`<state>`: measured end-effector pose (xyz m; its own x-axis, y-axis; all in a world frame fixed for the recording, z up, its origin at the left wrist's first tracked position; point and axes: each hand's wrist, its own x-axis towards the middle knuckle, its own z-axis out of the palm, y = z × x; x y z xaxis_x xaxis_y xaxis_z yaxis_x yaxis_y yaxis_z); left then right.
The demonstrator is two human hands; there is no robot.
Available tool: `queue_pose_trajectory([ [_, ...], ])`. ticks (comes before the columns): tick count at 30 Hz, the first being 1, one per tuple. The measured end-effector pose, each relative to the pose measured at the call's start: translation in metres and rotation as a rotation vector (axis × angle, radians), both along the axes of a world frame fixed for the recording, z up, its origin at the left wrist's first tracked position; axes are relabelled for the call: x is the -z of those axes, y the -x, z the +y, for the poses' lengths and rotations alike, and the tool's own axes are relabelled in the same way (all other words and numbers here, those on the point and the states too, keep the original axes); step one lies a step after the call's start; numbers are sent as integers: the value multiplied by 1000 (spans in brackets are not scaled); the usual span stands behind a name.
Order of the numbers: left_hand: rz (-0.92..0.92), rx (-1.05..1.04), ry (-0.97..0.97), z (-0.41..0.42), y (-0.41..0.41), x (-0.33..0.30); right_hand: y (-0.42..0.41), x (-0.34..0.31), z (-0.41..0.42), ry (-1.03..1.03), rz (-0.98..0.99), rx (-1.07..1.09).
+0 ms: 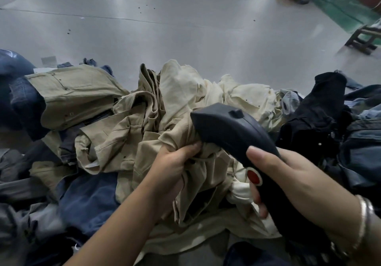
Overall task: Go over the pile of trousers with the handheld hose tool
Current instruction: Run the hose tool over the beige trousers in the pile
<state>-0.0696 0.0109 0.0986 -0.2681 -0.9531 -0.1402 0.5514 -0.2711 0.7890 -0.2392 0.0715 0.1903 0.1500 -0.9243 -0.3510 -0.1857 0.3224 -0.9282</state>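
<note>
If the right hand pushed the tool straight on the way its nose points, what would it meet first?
Probably the bunched khaki cotton trousers gripped by the left hand; the dark plastic handheld hose tool in the right hand already looks nearly against them, depth unclear.

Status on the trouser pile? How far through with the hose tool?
Done: nothing in view shows which trousers are finished. In hand: right hand grips the dark hose tool, its head against the khaki trousers that the left hand bunches. Left: likely the cream, black and blue garments around them.

Glossy grey floor (185,24); stools (362,38) far right.
</note>
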Motion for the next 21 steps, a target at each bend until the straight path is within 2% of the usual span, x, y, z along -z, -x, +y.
queue_pose_trajectory([
  [4,63,1,-188,-5,-3,2,-1,11,-9,90,-76,293],
  [8,114,140,-138,-4,-3,0,-10,30,-16,109,-95,460],
  [11,121,226,-58,0,2,-4,-20,45,-22,107,-80,496],
  [13,97,158,-63,1,5,-3,-23,53,-26,123,-68,526],
  [17,107,106,-238,0,6,-4,-24,61,-31,127,-24,527],
  [21,209,80,-354,-4,3,-6,-24,59,-27,123,-152,515],
])
